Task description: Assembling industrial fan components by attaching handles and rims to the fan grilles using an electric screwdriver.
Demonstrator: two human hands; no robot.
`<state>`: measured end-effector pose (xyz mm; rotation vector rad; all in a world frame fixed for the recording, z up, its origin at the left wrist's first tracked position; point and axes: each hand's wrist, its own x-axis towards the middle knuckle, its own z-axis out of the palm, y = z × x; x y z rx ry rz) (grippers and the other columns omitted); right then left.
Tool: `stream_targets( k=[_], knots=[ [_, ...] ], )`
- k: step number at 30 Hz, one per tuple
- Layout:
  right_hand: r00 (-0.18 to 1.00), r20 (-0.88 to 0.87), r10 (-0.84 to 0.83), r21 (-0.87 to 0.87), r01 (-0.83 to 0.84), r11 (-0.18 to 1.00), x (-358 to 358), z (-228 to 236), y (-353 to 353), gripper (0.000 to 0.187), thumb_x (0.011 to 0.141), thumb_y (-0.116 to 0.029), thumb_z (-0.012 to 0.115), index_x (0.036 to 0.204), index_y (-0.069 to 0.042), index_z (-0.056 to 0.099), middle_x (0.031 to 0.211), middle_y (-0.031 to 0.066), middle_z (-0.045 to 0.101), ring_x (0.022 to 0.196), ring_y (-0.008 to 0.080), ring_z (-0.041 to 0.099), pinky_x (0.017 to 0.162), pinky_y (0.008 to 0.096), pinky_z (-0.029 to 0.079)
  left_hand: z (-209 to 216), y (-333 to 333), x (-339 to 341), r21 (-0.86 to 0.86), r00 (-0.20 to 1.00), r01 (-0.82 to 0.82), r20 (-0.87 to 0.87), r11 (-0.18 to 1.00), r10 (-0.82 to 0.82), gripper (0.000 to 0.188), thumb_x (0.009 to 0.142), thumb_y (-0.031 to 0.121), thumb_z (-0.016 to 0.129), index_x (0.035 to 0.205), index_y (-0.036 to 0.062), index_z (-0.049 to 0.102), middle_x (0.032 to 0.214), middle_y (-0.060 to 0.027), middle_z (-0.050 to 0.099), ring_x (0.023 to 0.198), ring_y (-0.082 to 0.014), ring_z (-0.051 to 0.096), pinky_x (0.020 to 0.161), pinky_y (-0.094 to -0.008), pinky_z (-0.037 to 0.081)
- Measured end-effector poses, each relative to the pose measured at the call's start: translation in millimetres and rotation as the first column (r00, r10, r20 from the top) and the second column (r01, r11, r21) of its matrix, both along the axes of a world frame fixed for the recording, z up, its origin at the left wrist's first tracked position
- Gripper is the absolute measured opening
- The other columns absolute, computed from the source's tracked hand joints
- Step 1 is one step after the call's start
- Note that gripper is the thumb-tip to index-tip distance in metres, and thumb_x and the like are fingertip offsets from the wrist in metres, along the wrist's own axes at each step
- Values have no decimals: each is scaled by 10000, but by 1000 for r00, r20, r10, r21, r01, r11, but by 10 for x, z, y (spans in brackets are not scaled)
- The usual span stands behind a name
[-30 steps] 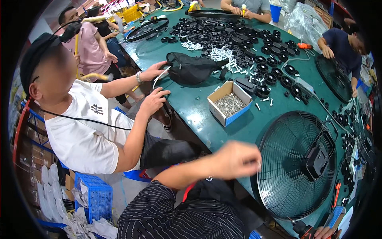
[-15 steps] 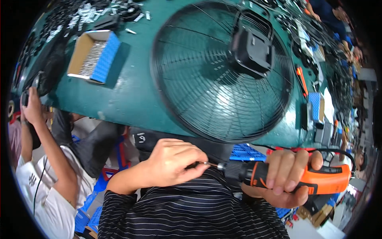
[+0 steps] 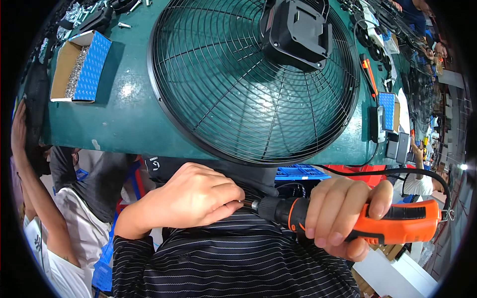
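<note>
One orange-and-black plastic power screwdriver (image 3: 402, 223), held in the right hand (image 3: 338, 213)

Right hand wraps its fingers round the screwdriver's body, and the black ribbed chuck (image 3: 273, 208) points across to the left hand (image 3: 198, 196). Look at that left hand, curled closed, fingertips right at the slim metal bit (image 3: 247, 203); whether they pinch anything else, I can't tell, the fingers hide it. Both hands sit low, in front of a black shirt with thin white stripes (image 3: 218, 263), on the near side of the green tabletop (image 3: 124, 121).

Just beyond them, it's a big round black wire fan guard (image 3: 248, 99), lying out to the table's near edge, with a boxy black plastic housing (image 3: 298, 37) on it. Further out, left of the left hand, stands an open cardboard box with a blue side (image 3: 94, 67), small silvery metal parts (image 3: 77, 72) inside. Beyond the right hand and off to its right lies a slim orange-and-black tool (image 3: 368, 74), a small blue-sided box (image 3: 387, 110) near it; a black cable (image 3: 397, 171) arcs from the screwdriver's rear. Far left of the left hand, a neighbour's bare forearm (image 3: 39, 184) reaches to the table.
</note>
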<state>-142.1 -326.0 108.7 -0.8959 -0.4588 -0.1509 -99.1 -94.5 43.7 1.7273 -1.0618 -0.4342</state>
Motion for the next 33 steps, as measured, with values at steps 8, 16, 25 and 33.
stream_targets(
  k=[8,16,25,33],
  knots=[
    [968,253,2,-191,48,980,170,9,-100,524,832,-92,766,1237,-36,438,827,90,651,606,167,658,543,281,582,-35,-143,-66,-36,712,-567,482,823,511,499,601,261,909,853,94,513,1043,-152,597,949,-337,588,767,-449,431],
    [970,210,126,-354,-45,934,302,-36,-85,564,814,-66,760,1268,-46,426,861,121,663,639,195,684,582,322,606,-167,-216,-100,-25,572,-703,573,711,587,532,700,413,853,886,85,476,1336,-284,494,1274,-529,422,1037,-634,324],
    [989,88,117,-377,-76,923,380,25,9,561,812,-64,771,1257,-50,430,835,104,661,609,191,680,552,312,600,-208,-83,64,27,689,-605,520,796,505,655,687,445,844,1113,107,479,1404,-275,473,1336,-494,409,1072,-659,279],
    [983,97,156,-473,-93,876,409,63,148,495,810,-34,757,1213,-49,471,765,94,663,606,189,671,537,309,594,-153,144,268,110,764,-538,482,836,428,771,582,397,851,1256,105,616,1398,-174,517,1346,-414,426,1115,-629,264]
  ],
)
